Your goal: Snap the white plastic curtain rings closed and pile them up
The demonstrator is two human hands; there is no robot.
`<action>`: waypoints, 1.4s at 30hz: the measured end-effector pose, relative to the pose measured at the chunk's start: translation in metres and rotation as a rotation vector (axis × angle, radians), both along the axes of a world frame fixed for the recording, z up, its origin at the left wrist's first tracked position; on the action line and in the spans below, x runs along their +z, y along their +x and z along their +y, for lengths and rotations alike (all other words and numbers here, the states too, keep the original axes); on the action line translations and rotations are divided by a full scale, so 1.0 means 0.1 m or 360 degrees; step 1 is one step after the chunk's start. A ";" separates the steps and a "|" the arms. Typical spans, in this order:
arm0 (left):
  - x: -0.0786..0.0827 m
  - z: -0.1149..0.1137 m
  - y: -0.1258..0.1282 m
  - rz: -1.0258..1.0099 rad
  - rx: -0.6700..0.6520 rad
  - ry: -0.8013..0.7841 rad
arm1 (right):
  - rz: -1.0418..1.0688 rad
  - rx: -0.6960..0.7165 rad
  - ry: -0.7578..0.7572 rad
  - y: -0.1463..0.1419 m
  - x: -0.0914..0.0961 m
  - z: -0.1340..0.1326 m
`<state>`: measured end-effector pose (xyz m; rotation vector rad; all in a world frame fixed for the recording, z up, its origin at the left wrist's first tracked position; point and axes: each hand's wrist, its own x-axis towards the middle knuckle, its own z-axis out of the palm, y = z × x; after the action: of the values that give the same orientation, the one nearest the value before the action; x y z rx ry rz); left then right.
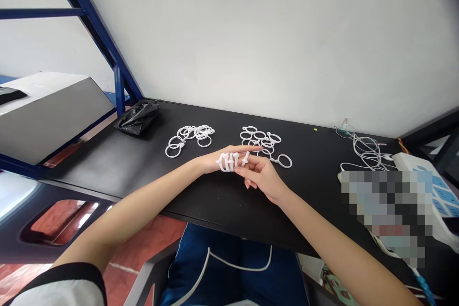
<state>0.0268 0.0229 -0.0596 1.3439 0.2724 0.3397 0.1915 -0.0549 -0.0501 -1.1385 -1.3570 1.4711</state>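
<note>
My left hand (210,162) reaches out over the black table with its fingers stretched straight to the right. Several white plastic rings with small tabs, like curtain rings (227,162), are looped around it side by side. My right hand (264,176) is closed in a pinch on another white ring (245,158) at the left fingers; part of that ring is hidden by the fingers. Behind the hands lie two loose groups of similar rings, a left pile (203,132) and a right pile (267,142), the right one partly covered by my hands.
A crumpled black plastic bag (138,118) lies at the table's (143,172) back left. To the right are tangled white cables (366,150), a blurred-out object (387,215) and a white-and-blue box (435,191). A pale wall rises behind, beside a blue metal frame (96,24).
</note>
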 end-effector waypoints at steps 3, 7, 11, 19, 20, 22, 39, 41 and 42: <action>-0.04 0.01 0.00 0.0027 0.0014 -0.0074 | 0.0003 0.0040 0.0001 0.01 -0.01 0.00; -0.06 0.01 0.01 0.0044 0.0065 -0.0046 | 0.0016 0.0072 -0.0017 0.01 -0.01 0.00; -0.04 0.00 0.01 0.0089 0.0074 0.0043 | -0.0006 0.0134 -0.0023 0.03 0.01 0.01; -0.06 0.02 -0.02 0.0048 0.0224 0.0194 | -0.0033 0.0193 -0.0070 0.10 0.05 0.08; -0.07 0.03 -0.02 0.0037 0.0260 0.0203 | -0.0028 0.0170 -0.0067 0.10 0.04 0.09; -0.10 0.05 -0.02 0.0004 0.0362 0.0223 | -0.0009 0.0094 -0.0042 0.10 0.02 0.10; -0.17 0.04 0.07 -0.0092 0.0641 0.0242 | 0.0017 -0.0456 0.0547 0.01 -0.07 -0.02; -0.19 0.02 0.09 -0.0099 0.0627 0.0265 | 0.0029 -0.0443 0.0545 0.01 -0.06 -0.02; -0.19 0.01 0.10 -0.0105 0.0626 0.0275 | 0.0032 -0.0431 0.0531 0.00 -0.06 -0.03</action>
<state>0.0365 0.0238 -0.0791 1.4426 0.4619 0.7501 0.1918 -0.0574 -0.0558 -1.0389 -1.3163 1.0164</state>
